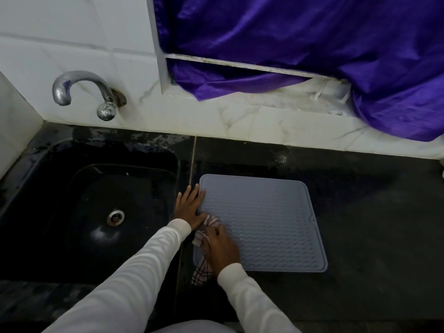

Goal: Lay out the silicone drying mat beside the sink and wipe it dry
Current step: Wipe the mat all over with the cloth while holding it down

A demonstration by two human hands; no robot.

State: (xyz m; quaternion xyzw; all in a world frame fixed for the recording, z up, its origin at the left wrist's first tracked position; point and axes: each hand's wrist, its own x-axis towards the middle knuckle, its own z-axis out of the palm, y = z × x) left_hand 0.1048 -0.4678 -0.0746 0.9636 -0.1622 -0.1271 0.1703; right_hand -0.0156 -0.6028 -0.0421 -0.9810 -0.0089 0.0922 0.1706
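A grey ribbed silicone drying mat (269,219) lies flat on the dark counter (372,224), just right of the black sink (60,212). My left hand (189,205) rests flat with straight fingers on the mat's left edge. On the mat's near left part my right hand (222,248) grips a bunched white cloth with red checks (204,260). The cloth sticks out above and below that hand, and its lower end hangs past the mat's front edge.
A chrome tap (84,92) juts from the white tiled wall above the sink. The sink drain (115,217) sits mid-basin. A purple curtain (300,49) drapes over the window ledge behind the counter. The counter's back left looks wet.
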